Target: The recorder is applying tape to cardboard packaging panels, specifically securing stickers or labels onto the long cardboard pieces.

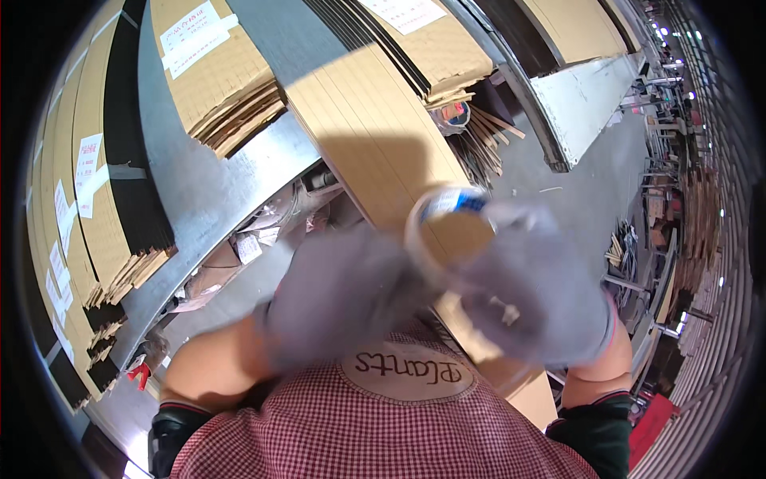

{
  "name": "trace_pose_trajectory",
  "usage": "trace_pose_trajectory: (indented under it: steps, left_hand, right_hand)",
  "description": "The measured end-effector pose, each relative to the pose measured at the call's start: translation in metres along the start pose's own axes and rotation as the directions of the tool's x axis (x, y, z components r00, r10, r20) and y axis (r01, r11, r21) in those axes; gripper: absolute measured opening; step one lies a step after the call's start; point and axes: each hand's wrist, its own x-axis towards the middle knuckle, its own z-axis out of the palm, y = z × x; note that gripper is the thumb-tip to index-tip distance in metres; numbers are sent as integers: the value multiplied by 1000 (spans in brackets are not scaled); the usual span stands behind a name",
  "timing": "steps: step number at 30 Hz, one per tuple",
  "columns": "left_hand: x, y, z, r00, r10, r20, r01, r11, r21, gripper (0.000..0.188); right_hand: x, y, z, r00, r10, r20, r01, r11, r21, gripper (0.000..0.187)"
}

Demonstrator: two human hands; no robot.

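Note:
Both my hands wear grey gloves and are blurred by motion. My right hand (542, 283) grips a roll of tape (453, 201), a pale ring with a blue-and-white inner core, held up in front of my body. My left hand (343, 291) is against the left side of the roll; its fingertips are too smeared to show whether they pinch the tape. Beneath the roll lies a long stack of tan boards (359, 112) with fine lengthwise lines, running away from me. The hands cover part of it.
On the metal table (263, 172) at left sit bundles of tan and black strips (219, 96) with white labels. Another bundle (431, 48) lies at back right. A metal-edged table corner (558, 156) juts in at right. Thin offcuts (483, 144) hang over the floor.

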Motion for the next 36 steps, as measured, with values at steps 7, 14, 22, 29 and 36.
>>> trace_pose_trajectory:
  steps: [7, 14, 22, 29, 36]
  left_hand:
    - [-117, -120, -22, 814, -555, -172, 458, 795, -398, 12]
    - [-20, -59, -36, 973, -200, 111, 229, 853, -469, 18]
    - [-26, -35, -47, 960, 282, 1, -277, 945, -173, 23]
    - [-51, -147, 28, 842, -535, 68, 457, 641, -617, 19]
    - [-17, -204, 97, 947, -110, 302, 279, 750, -601, 33]
  right_hand:
    - [25, 105, -27, 854, 500, -145, -521, 818, -246, 17]
    - [60, 31, -7, 995, 95, -25, -89, 981, 173, 10]
    - [58, -30, 2, 980, 197, 22, -182, 853, 489, 18]
    - [51, 166, 77, 913, 361, 191, -362, 932, -29, 27]
    - [-4, 188, 195, 795, 415, 443, -532, 126, 837, 47]
